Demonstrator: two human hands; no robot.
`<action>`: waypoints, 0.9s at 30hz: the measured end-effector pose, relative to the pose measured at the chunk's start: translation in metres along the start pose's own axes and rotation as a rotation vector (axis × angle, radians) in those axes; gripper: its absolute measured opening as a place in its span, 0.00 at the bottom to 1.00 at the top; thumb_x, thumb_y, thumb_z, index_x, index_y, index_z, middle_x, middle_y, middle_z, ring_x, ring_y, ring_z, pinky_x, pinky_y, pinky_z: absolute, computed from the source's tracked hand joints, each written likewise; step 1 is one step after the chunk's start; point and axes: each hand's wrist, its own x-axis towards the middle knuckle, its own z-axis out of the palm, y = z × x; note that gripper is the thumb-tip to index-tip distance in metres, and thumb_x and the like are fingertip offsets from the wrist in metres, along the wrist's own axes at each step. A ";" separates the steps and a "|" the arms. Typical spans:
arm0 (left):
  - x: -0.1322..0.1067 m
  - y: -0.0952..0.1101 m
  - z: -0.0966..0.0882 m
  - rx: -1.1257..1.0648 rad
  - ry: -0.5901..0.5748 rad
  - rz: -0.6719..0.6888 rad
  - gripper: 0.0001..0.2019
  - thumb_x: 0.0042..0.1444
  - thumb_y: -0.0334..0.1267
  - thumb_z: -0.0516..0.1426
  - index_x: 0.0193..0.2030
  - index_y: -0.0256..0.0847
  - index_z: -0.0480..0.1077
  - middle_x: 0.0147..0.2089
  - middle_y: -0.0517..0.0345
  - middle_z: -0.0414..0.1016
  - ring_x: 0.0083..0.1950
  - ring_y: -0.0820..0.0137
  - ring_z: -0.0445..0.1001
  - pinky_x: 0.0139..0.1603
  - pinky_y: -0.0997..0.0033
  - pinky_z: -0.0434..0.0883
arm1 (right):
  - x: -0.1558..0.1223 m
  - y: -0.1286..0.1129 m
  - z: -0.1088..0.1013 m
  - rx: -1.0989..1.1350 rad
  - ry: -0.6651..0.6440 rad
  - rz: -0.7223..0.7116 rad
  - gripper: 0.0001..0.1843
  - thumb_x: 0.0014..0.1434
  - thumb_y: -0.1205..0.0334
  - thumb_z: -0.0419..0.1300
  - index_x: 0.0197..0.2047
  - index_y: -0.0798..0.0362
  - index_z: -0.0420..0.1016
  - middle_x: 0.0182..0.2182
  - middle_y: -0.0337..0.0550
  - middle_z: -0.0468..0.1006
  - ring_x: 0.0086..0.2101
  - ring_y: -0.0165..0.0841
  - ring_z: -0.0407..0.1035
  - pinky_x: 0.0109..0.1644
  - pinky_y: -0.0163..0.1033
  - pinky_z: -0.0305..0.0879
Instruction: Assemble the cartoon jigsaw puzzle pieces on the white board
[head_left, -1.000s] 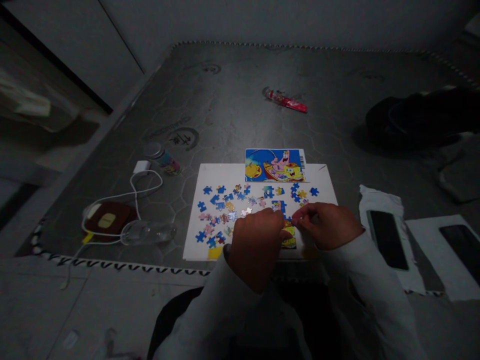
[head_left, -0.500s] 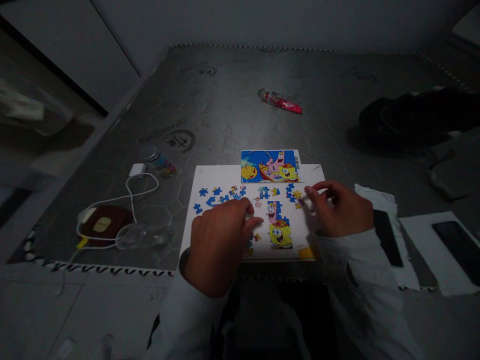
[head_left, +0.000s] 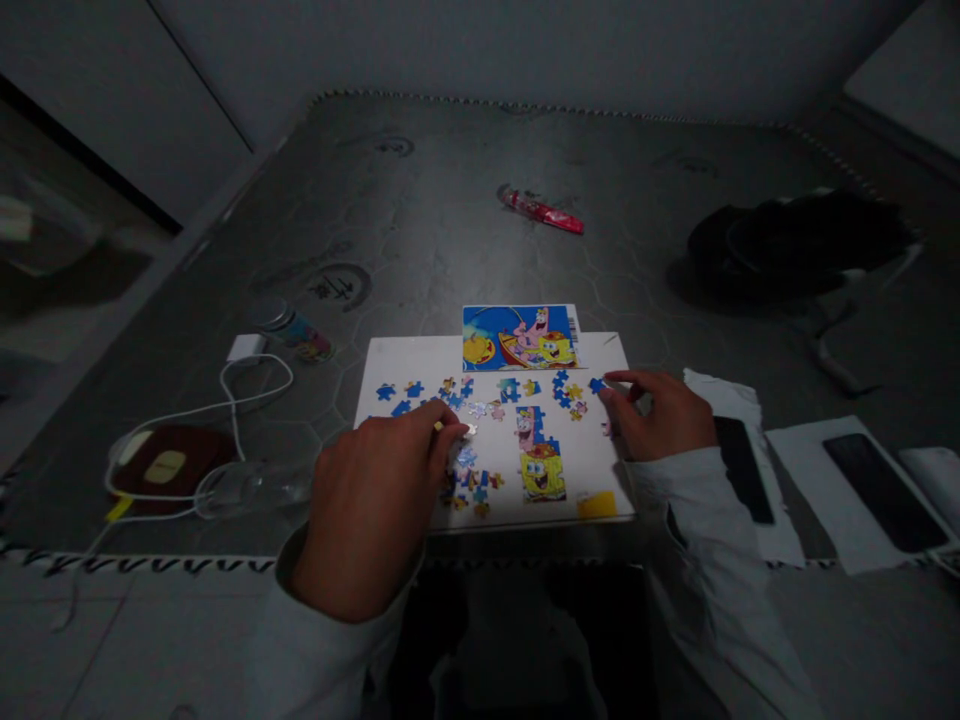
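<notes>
My left hand (head_left: 375,500) is over the left part of a white board (head_left: 592,350), its thumb and fingertips closed on a small pale puzzle piece (head_left: 470,431). My right hand (head_left: 660,415) is at the board's right side, pinching a blue puzzle piece (head_left: 596,385) between thumb and index finger. Between the hands lies a joined section of puzzle (head_left: 543,470) with a yellow and a pink cartoon figure. Loose blue and yellow pieces (head_left: 567,388) lie around it, some hidden by my left hand. At the board's far edge rests the picture card (head_left: 517,337).
A red packet (head_left: 551,215) lies farther back on the grey table. To the left are a printed cylinder (head_left: 296,330), a white cable with charger (head_left: 246,347), a brown case (head_left: 180,470) and a clear bottle (head_left: 255,488). Phones (head_left: 885,490) and a black bag (head_left: 795,245) are at right.
My left hand has moved left, and its thumb and fingers have come together. A blue piece now shows between my right fingertips. The whole view has shifted slightly.
</notes>
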 end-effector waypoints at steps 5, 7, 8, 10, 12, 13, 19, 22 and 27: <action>0.001 -0.010 -0.002 -0.020 0.044 -0.037 0.16 0.75 0.47 0.53 0.55 0.54 0.83 0.39 0.51 0.87 0.40 0.51 0.84 0.35 0.62 0.68 | 0.003 0.002 0.011 -0.008 -0.022 -0.079 0.18 0.69 0.52 0.62 0.55 0.48 0.88 0.39 0.46 0.82 0.39 0.40 0.75 0.46 0.44 0.67; 0.001 -0.012 -0.004 -0.028 0.059 -0.049 0.17 0.75 0.45 0.52 0.59 0.54 0.81 0.40 0.51 0.87 0.40 0.50 0.85 0.36 0.62 0.69 | 0.004 0.003 0.016 -0.010 -0.039 -0.121 0.19 0.69 0.52 0.63 0.57 0.47 0.87 0.40 0.47 0.81 0.39 0.40 0.75 0.45 0.44 0.67; 0.001 -0.013 -0.005 -0.026 0.059 -0.057 0.18 0.75 0.44 0.51 0.61 0.54 0.80 0.41 0.50 0.87 0.40 0.50 0.85 0.36 0.61 0.69 | 0.004 0.003 0.018 -0.010 -0.050 -0.145 0.20 0.69 0.51 0.62 0.58 0.47 0.87 0.41 0.48 0.81 0.40 0.40 0.75 0.45 0.44 0.67; 0.000 -0.014 -0.007 -0.018 0.052 -0.070 0.20 0.75 0.43 0.49 0.63 0.54 0.79 0.41 0.50 0.87 0.41 0.50 0.85 0.36 0.61 0.70 | 0.004 0.002 0.022 -0.006 -0.065 -0.192 0.20 0.70 0.50 0.62 0.58 0.46 0.87 0.43 0.49 0.81 0.40 0.40 0.75 0.45 0.44 0.67; -0.001 -0.015 -0.009 -0.017 0.050 -0.076 0.21 0.75 0.42 0.49 0.65 0.54 0.78 0.41 0.50 0.87 0.41 0.50 0.85 0.37 0.62 0.70 | 0.004 0.001 0.024 -0.005 -0.075 -0.216 0.19 0.70 0.50 0.62 0.58 0.44 0.88 0.43 0.49 0.80 0.40 0.40 0.75 0.45 0.44 0.68; -0.002 -0.015 -0.010 -0.019 0.048 -0.079 0.21 0.75 0.41 0.49 0.65 0.54 0.78 0.41 0.50 0.87 0.42 0.50 0.85 0.37 0.62 0.70 | 0.004 0.001 0.024 -0.005 -0.080 -0.219 0.18 0.70 0.50 0.63 0.57 0.44 0.88 0.43 0.48 0.80 0.40 0.40 0.74 0.45 0.44 0.68; -0.001 -0.021 -0.013 -0.072 0.079 -0.121 0.23 0.74 0.39 0.47 0.64 0.50 0.79 0.50 0.49 0.87 0.47 0.52 0.85 0.44 0.59 0.75 | 0.002 -0.006 0.025 0.006 -0.066 -0.213 0.13 0.67 0.53 0.66 0.50 0.43 0.90 0.43 0.47 0.80 0.39 0.38 0.75 0.44 0.43 0.67; -0.001 -0.025 -0.012 -0.107 0.138 -0.098 0.21 0.74 0.39 0.49 0.61 0.49 0.81 0.57 0.51 0.86 0.51 0.54 0.84 0.50 0.59 0.76 | -0.001 -0.010 0.023 0.025 -0.035 -0.218 0.12 0.68 0.55 0.66 0.49 0.44 0.90 0.42 0.46 0.81 0.39 0.38 0.75 0.44 0.43 0.67; 0.000 -0.031 -0.009 -0.114 0.136 -0.115 0.18 0.76 0.40 0.50 0.60 0.48 0.81 0.57 0.51 0.86 0.52 0.53 0.84 0.49 0.58 0.75 | -0.003 -0.008 0.024 0.027 -0.025 -0.280 0.14 0.70 0.53 0.62 0.45 0.47 0.89 0.40 0.46 0.81 0.37 0.38 0.74 0.42 0.44 0.66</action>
